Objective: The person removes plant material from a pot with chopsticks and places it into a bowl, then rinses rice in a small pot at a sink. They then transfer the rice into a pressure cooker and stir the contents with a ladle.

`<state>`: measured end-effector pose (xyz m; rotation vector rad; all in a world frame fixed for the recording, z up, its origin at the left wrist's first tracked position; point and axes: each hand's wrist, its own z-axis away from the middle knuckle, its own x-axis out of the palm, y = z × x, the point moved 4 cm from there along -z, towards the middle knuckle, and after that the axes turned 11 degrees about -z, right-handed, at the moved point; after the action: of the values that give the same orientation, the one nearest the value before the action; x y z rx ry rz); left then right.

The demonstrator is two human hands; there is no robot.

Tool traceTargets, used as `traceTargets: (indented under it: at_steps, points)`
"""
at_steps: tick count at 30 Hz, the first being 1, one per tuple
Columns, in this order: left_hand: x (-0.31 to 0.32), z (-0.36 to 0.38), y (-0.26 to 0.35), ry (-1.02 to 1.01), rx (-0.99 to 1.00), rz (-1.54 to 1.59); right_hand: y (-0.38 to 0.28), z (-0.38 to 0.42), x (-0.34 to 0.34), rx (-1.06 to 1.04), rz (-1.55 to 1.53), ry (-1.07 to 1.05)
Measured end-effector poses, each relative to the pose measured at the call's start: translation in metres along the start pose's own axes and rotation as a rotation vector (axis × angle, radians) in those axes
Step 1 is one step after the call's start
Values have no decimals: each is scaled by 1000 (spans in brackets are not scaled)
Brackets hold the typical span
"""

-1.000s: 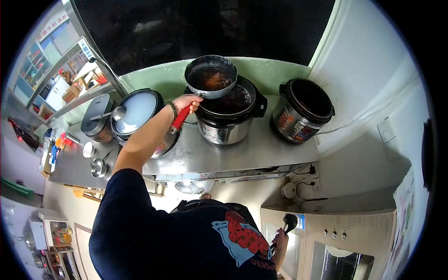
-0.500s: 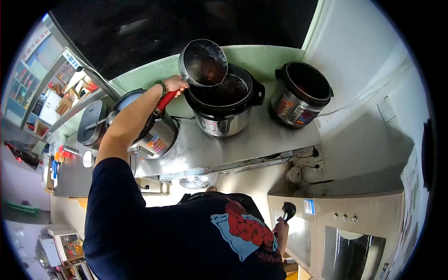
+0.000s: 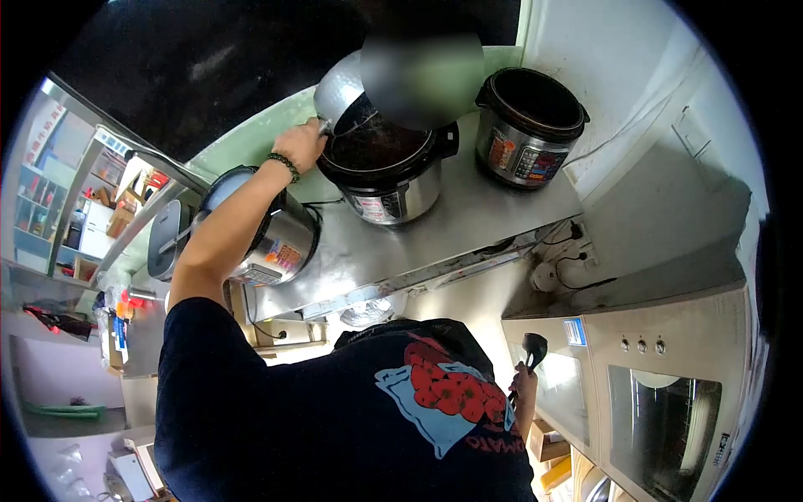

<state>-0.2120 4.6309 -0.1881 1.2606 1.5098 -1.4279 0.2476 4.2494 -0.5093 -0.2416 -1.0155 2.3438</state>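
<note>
My left hand (image 3: pixel 301 145) is closed round the handle of a silver saucepan (image 3: pixel 339 87), a dark beaded bracelet on its wrist. The pan is tipped steeply over an open electric pressure cooker (image 3: pixel 395 206), its shiny outside turned up. Dark contents show inside the cooker. Part of the pan and the cooker's rear rim lie behind a blurred patch. Low on the right, away from the counter, my right hand (image 3: pixel 524 383) grips a black ladle (image 3: pixel 535 345) with its bowl upward.
A second open cooker (image 3: pixel 529 151) stands to the right, and another cooker (image 3: pixel 284 243) is under my left forearm. They share a steel counter (image 3: pixel 468 222). An oven-like cabinet (image 3: pixel 661 402) with knobs is at lower right. Cables and plugs (image 3: pixel 577 234) hang by the wall.
The saucepan has tipped much further over the middle cooker, so its outside now faces up. My left hand has turned with it. The ladle stays in my right hand; the view has shifted slightly.
</note>
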Motion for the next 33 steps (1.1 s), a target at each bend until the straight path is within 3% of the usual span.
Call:
traceTargets:
  at_steps: [6,9,13,15,16,17,21,22,24,25,27,28,30,31,33]
  points:
    - [-72,2,-12,298,26,-98,2,-10,1,10,94,49]
    - [-92,2,-17,290,-70,-117,5,-12,8,-2,64,19]
    - [-37,2,-13,189,36,-263,8,-11,19,44,102,-52]
    - [-8,3,-13,252,149,-265,27,-39,18,43,258,-104]
    - [-6,3,-10,154,105,-270,23,-42,22,-41,239,-161]
    - [-9,2,-7,51,63,-276,-10,-22,35,-56,170,-176]
    - [-31,2,-8,117,-155,-101,-102,17,66,-44,-161,-488]
    - [-20,-2,-11,117,-153,-98,-114,17,63,-45,-160,-484]
    - [2,-10,-24,373,-33,119,-132,18,75,-6,-322,-695]
    - [14,-17,-29,194,2,267,-138,16,78,-9,-321,-704]
    - [18,2,-14,-307,-262,896,-146,14,82,57,-421,-783]
    - [17,6,-8,-302,-261,899,-151,6,83,64,-420,-930]
    - [21,21,-1,-340,-339,1483,-174,22,90,8,-447,-844]
    - [19,34,-4,-338,-361,1474,-179,30,94,-35,-473,-759]
    - [4,58,3,-405,-265,2064,-141,12,81,-13,-291,-829]
